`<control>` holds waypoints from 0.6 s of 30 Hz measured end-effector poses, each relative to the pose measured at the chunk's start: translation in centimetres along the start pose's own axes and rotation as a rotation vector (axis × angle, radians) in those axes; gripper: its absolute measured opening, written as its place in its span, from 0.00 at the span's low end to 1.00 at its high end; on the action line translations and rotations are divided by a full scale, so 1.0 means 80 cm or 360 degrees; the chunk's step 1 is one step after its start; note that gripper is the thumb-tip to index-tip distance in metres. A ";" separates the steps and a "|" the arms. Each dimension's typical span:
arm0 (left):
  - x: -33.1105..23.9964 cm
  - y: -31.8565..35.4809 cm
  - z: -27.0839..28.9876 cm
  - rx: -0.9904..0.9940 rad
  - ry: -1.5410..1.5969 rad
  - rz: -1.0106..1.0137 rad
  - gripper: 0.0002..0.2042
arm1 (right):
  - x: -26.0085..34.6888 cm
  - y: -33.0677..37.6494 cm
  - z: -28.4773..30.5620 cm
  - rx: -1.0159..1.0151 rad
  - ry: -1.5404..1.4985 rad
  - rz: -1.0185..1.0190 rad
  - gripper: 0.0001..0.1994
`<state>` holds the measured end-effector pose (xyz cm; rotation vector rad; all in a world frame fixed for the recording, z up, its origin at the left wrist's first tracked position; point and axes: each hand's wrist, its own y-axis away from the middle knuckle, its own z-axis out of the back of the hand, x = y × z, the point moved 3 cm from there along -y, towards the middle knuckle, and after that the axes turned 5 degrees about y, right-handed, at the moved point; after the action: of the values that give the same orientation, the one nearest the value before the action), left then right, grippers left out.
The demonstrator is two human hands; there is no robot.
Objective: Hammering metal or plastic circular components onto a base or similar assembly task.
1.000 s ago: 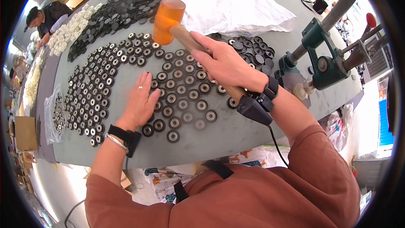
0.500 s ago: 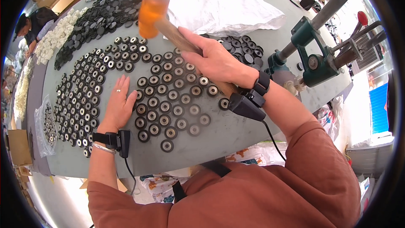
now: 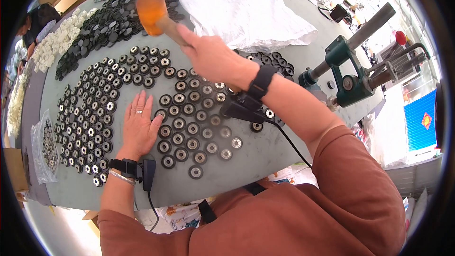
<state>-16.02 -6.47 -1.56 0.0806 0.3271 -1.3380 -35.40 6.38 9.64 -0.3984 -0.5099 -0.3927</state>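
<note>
Since a moment ago, my right hand (image 3: pixel 212 58) has swung the mallet (image 3: pixel 152 11) up, its orange head now above the black discs (image 3: pixel 106 19). Those fingers are wrapped tight around the wooden handle. My left hand (image 3: pixel 139 128) lies flat on the table (image 3: pixel 265 154), fingers spread, holding nothing, its thumb touching one roller (image 3: pixel 160 115) in the rows of rollers.

Left-hand fingers (image 3: pixel 142 109) rest flat on the counter (image 3: pixel 265 154), in a narrow bare lane between two fields of black rollers (image 3: pixel 192 128): rollers touch the thumb side and crowd just beyond the fingertips. Open counter lies only behind the wrist. A green press (image 3: pixel 343 73) blocks the far right.
</note>
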 end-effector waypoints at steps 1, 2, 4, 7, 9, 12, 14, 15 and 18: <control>-0.002 -0.001 -0.002 -0.0028 -0.0007 0.0001 0.26 | -0.023 -0.003 -0.025 0.0150 0.0181 -0.0057 0.24; -0.004 0.002 -0.004 -0.0023 0.0003 0.0002 0.26 | -0.037 -0.004 -0.041 0.0307 0.0353 -0.0117 0.25; -0.004 0.002 -0.003 -0.0021 -0.0011 0.0046 0.26 | -0.034 -0.019 -0.033 0.0367 0.0350 -0.0124 0.25; 0.000 0.001 -0.004 -0.0087 0.0015 0.0032 0.26 | -0.028 -0.029 -0.027 0.0366 0.0443 -0.0036 0.25; -0.003 -0.002 -0.003 -0.0088 0.0021 0.0049 0.26 | -0.020 -0.018 -0.011 0.0182 0.0296 -0.0137 0.25; -0.004 0.005 -0.002 -0.0090 0.0027 0.0054 0.25 | 0.020 0.004 0.009 0.0023 0.0021 -0.0045 0.25; -0.006 0.001 0.000 -0.0121 0.0022 0.0039 0.25 | -0.009 0.020 -0.034 0.0190 0.0119 -0.0070 0.25; -0.005 0.002 -0.001 -0.0125 0.0009 0.0044 0.25 | -0.004 0.023 -0.044 0.0363 0.0213 -0.0091 0.25; -0.003 0.000 -0.001 -0.0118 -0.0008 0.0067 0.25 | -0.002 0.003 -0.028 0.0545 0.0209 -0.0192 0.26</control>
<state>-16.07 -6.19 -1.59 0.0220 0.3688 -1.2833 -34.51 5.59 7.71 -0.0106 -0.4638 -0.4356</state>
